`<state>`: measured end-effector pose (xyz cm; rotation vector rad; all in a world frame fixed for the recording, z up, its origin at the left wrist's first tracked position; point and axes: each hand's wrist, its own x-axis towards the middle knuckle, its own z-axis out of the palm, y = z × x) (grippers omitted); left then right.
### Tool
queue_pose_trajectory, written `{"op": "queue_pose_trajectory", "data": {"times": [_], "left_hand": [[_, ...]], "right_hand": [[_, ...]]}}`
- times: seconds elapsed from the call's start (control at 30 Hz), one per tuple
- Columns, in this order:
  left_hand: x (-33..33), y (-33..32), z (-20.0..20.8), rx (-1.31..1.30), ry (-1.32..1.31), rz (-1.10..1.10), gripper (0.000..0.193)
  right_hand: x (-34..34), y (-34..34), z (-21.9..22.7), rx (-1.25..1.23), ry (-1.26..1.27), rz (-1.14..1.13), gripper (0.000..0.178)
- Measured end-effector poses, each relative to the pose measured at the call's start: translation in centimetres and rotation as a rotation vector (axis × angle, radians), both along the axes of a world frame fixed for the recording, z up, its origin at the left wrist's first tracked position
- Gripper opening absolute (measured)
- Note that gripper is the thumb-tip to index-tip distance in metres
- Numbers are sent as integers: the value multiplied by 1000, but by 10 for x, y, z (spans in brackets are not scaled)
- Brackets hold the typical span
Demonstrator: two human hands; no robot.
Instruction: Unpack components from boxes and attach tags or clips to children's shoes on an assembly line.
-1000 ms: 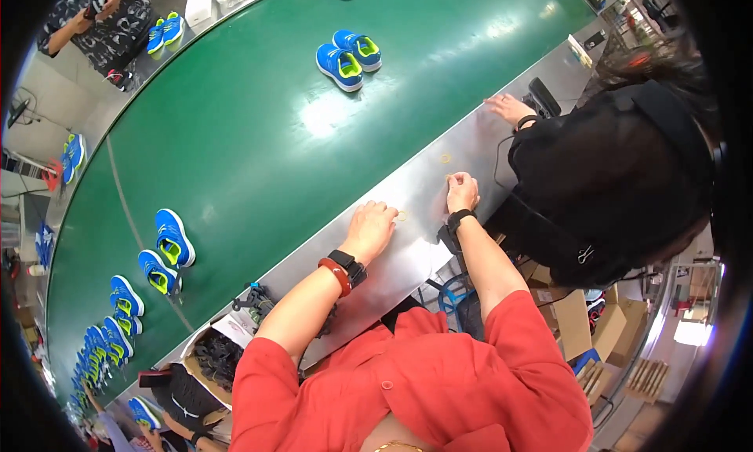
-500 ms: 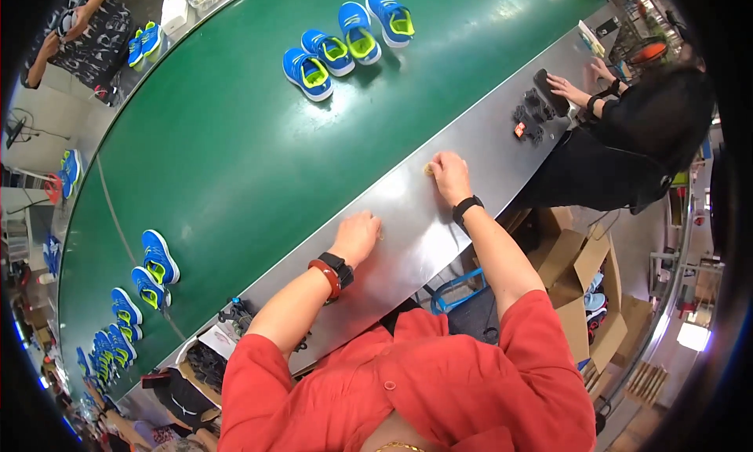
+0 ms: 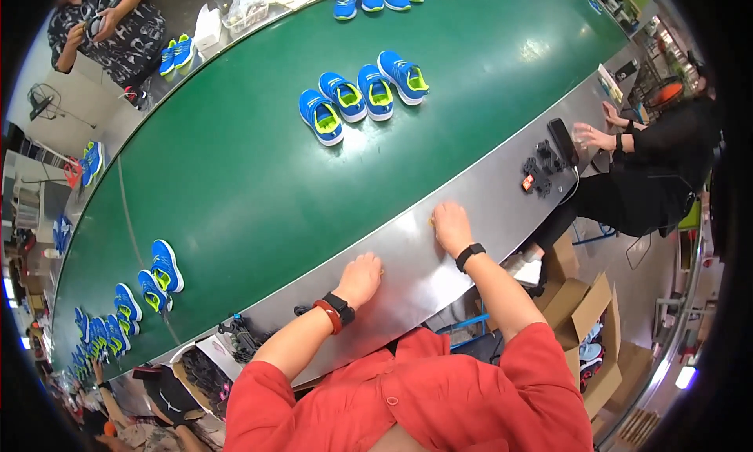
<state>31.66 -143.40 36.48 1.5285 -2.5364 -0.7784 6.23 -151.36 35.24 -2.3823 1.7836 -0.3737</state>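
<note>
On the metal ledge (image 3: 406, 268) along the green belt's (image 3: 235, 193) near side, the left hand (image 3: 361, 279) lies knuckles up, fingers curled under; a tiny yellowish scrap (image 3: 382, 272) shows at its right edge, whether gripped or merely covered I cannot tell. Farther right, near the belt's edge, another yellowish bit (image 3: 431, 222) peeks out left of the right hand's (image 3: 452, 228) bent fingers, its hold just as hidden. Both look light and perhaps soft, likely to skid on smooth metal; a fingertip pinch on the exposed end seems best.

For room, two blue shoes (image 3: 165, 262) stand toward the belt's left end; between the hands the ledge shows its metal, bordered by the belt; four blue shoes (image 3: 375, 91) sit farther across the belt; rightward along its near side, a black tangle (image 3: 541, 170) and black case (image 3: 562, 142) limit sideways movement
</note>
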Motion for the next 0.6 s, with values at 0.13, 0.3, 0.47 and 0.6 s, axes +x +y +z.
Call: {"op": "queue_pose_trajectory", "data": {"times": [0.13, 0.3, 0.47, 0.6], "left_hand": [[-3, -5, -1, 202, 176, 289, 15], [-3, -10, -3, 366, 457, 516, 17], [-22, 0, 29, 227, 712, 529, 10], [-32, 28, 50, 256, 936, 454, 15]], "right_hand": [[-6, 7, -3, -36, -119, 66, 11], [2, 18, 20, 177, -283, -42, 8], [43, 67, 59, 674, -1145, -130, 10], [59, 108, 82, 625, -1066, -93, 21]]}}
